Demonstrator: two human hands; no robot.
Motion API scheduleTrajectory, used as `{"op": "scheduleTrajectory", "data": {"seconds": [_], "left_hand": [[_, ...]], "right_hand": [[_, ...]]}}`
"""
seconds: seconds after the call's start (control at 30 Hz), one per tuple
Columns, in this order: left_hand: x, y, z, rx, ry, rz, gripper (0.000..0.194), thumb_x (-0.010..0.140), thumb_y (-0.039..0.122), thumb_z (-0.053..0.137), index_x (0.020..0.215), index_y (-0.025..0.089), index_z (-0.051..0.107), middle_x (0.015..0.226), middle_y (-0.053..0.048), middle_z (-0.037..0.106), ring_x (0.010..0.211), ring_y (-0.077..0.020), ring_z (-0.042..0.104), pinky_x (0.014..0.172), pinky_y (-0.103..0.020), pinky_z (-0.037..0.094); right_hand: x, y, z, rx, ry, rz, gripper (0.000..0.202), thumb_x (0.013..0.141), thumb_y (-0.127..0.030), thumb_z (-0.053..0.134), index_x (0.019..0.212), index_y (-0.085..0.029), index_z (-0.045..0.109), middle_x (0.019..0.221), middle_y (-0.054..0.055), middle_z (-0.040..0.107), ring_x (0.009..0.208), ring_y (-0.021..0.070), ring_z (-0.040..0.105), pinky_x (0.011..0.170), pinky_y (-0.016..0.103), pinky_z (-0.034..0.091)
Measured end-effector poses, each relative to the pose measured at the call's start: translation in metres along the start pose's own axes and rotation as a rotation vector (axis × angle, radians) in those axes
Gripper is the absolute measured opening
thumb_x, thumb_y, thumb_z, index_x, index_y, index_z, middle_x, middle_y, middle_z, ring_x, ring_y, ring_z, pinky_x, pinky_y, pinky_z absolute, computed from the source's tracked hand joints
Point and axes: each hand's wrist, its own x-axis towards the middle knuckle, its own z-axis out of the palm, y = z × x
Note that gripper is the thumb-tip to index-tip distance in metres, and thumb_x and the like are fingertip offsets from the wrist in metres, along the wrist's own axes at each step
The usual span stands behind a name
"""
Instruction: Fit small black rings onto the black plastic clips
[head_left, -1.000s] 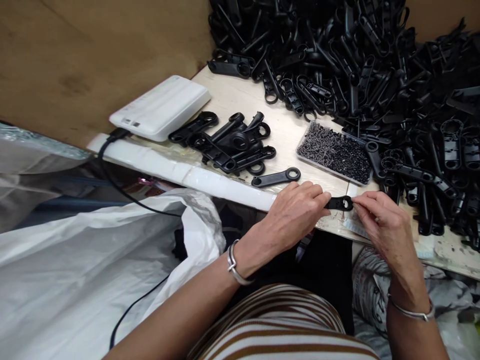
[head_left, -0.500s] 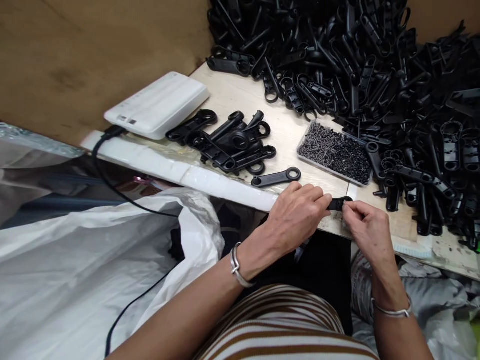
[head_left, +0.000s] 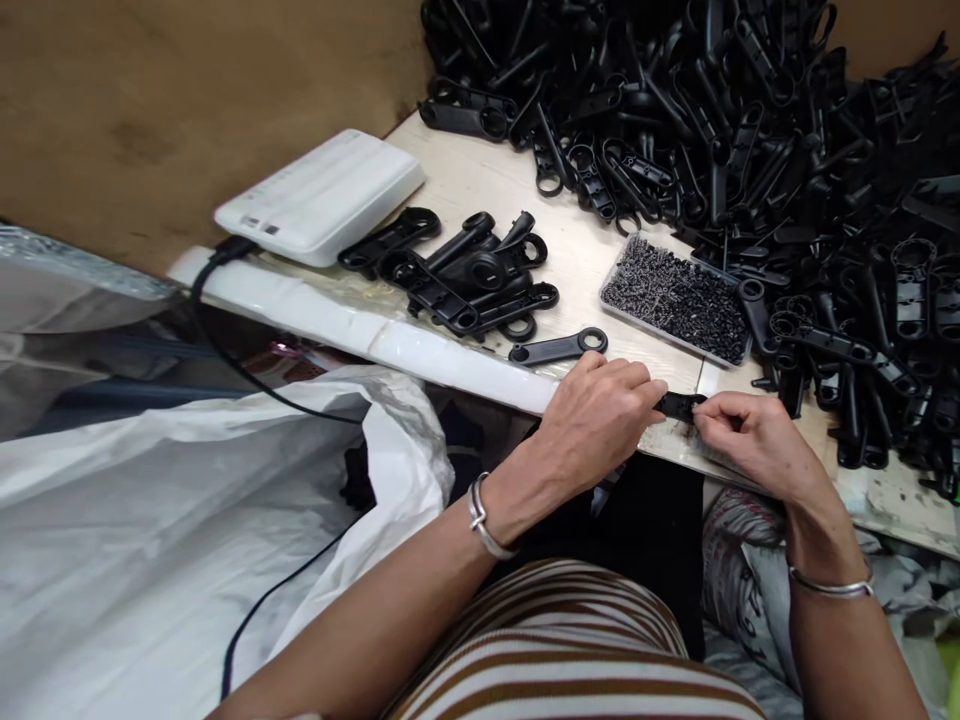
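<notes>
My left hand (head_left: 602, 418) is closed around a black plastic part (head_left: 681, 404) at the table's front edge, covering much of it. The fingertips of my right hand (head_left: 754, 440) are pinched together at the part's right end; anything small between them is hidden. Just beyond my left hand lies a single black part with a ring end (head_left: 559, 347). A clear box (head_left: 675, 300) of tiny dark pieces stands behind my hands. To its left is a small heap of black parts (head_left: 469, 270).
A large pile of black parts (head_left: 720, 130) covers the back and right of the table (head_left: 480, 180). At the left stands a white device (head_left: 322, 195) with a black cable (head_left: 225, 350). A white sack (head_left: 150, 530) hangs below the front edge.
My right forearm and wrist have swung to the right, while its fingertips remain at the part's end. My left hand keeps its grip. The view has shifted slightly.
</notes>
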Motion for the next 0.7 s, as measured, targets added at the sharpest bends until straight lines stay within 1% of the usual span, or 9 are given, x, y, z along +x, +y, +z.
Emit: {"op": "scheduleTrajectory", "data": {"seconds": [0.17,0.27,0.37,0.53,0.6,0.7], "left_hand": [[0.000,0.000,-0.001,-0.011,-0.032,-0.016,0.012,0.089,0.029,0.064,0.091,0.018,0.066,0.080,-0.001,0.064,0.076,-0.0170,0.059,0.067,-0.032,0.028],[0.000,-0.001,-0.001,-0.014,-0.036,-0.017,0.012,0.089,0.029,0.064,0.093,0.018,0.067,0.081,-0.001,0.065,0.077,-0.0168,0.059,0.067,-0.032,0.028],[0.000,-0.001,0.000,-0.016,-0.037,-0.013,0.012,0.089,0.029,0.064,0.093,0.018,0.067,0.082,-0.001,0.065,0.078,-0.0165,0.059,0.067,-0.032,0.028],[0.000,-0.001,-0.002,-0.023,-0.050,-0.015,0.012,0.089,0.028,0.064,0.093,0.018,0.067,0.083,-0.002,0.066,0.080,-0.0162,0.059,0.067,-0.031,0.028],[0.000,0.000,-0.003,-0.024,-0.060,-0.020,0.012,0.089,0.028,0.064,0.094,0.018,0.067,0.084,-0.002,0.066,0.080,-0.0166,0.059,0.067,-0.031,0.029],[0.001,0.000,-0.003,-0.031,-0.071,-0.028,0.013,0.088,0.028,0.066,0.096,0.018,0.067,0.085,-0.002,0.066,0.081,-0.0173,0.059,0.068,-0.031,0.029]], "right_hand": [[0.002,0.001,-0.005,-0.068,-0.048,-0.039,0.019,0.077,-0.025,0.049,0.062,-0.016,0.056,0.057,-0.004,0.039,0.054,0.0096,0.032,0.048,0.022,0.024],[0.004,0.001,-0.009,-0.112,-0.084,-0.085,0.020,0.077,-0.023,0.049,0.058,-0.017,0.049,0.057,-0.005,0.034,0.055,0.0095,0.030,0.049,0.022,0.023],[0.005,-0.001,-0.013,-0.156,-0.116,-0.116,0.021,0.077,-0.021,0.048,0.057,-0.017,0.045,0.058,-0.004,0.031,0.056,0.0098,0.029,0.050,0.024,0.023],[0.006,-0.003,-0.015,-0.201,-0.133,-0.140,0.019,0.076,-0.020,0.046,0.058,-0.017,0.049,0.059,-0.004,0.032,0.057,0.0105,0.030,0.051,0.024,0.023],[0.006,-0.003,-0.014,-0.210,-0.122,-0.142,0.019,0.076,-0.020,0.046,0.058,-0.017,0.052,0.059,-0.004,0.033,0.057,0.0105,0.030,0.051,0.024,0.023],[0.006,-0.004,-0.012,-0.227,-0.103,-0.146,0.019,0.075,-0.019,0.046,0.056,-0.017,0.051,0.057,-0.005,0.034,0.055,0.0104,0.032,0.051,0.024,0.024]]}}
